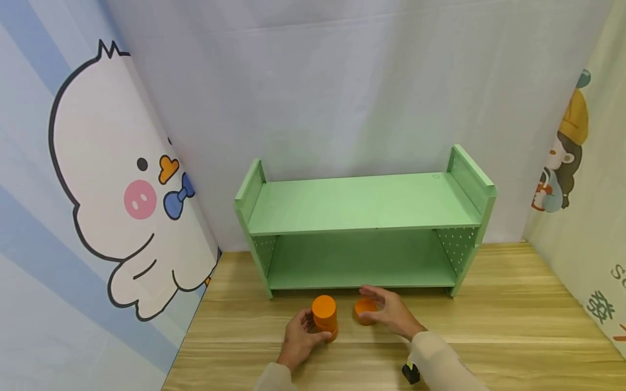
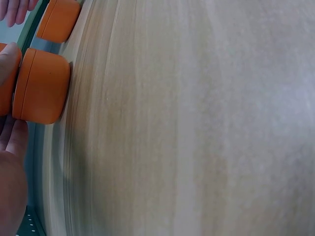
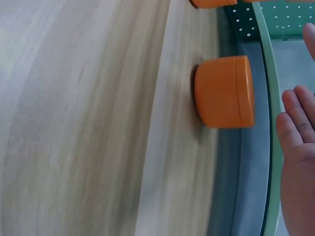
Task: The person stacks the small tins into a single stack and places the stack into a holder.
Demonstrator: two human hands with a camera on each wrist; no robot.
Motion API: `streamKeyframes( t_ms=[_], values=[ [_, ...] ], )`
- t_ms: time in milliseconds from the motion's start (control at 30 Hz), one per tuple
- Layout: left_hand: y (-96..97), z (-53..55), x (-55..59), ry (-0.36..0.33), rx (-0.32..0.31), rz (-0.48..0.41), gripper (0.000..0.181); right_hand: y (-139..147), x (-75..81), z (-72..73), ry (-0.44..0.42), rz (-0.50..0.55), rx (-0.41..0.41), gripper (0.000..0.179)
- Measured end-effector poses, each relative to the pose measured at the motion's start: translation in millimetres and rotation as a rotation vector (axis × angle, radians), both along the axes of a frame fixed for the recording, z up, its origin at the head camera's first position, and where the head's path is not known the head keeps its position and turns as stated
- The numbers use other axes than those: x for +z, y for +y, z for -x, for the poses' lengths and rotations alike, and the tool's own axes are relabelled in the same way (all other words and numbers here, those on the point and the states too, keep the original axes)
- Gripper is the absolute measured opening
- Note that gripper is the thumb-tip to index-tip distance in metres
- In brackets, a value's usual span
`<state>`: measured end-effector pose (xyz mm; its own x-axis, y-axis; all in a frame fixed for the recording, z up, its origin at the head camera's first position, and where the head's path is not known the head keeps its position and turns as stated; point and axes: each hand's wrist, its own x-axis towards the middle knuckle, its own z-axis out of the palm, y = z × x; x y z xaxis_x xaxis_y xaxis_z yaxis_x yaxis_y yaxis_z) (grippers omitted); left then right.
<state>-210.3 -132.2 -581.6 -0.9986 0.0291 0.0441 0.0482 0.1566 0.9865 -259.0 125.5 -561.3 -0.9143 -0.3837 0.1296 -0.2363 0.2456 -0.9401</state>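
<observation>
Low in the centre of the head view, an upper orange container (image 1: 325,311) is gripped by the left hand (image 1: 297,340), directly above a lower orange container (image 1: 334,332). To their right, over a third orange container (image 1: 364,308), the right hand (image 1: 393,311) is held spread. A green shelf (image 1: 362,203) is seen mid-frame.

Cloth-walled booth (image 1: 342,81), w/ cartoon-print drapes (image 1: 107,163) round wood-grain tbl. (image 1: 528,326)
</observation>
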Motion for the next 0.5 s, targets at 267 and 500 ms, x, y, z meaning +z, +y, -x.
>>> streamKeyframes(
  t_ms=[267, 500],
  values=[
    [-1.9, 5.2, -13.2, -0.001, 0.007, -0.016, 0.063, 7, -8.2, 0.3, 0.016, -0.035, -0.046, 0.069],
    [0.4, -1.0, 1.0, 0.005, -0.002, 0.016, 0.058, 12, -14.0, 0.7, -0.018, -0.037, -0.067, 0.069]
  ],
)
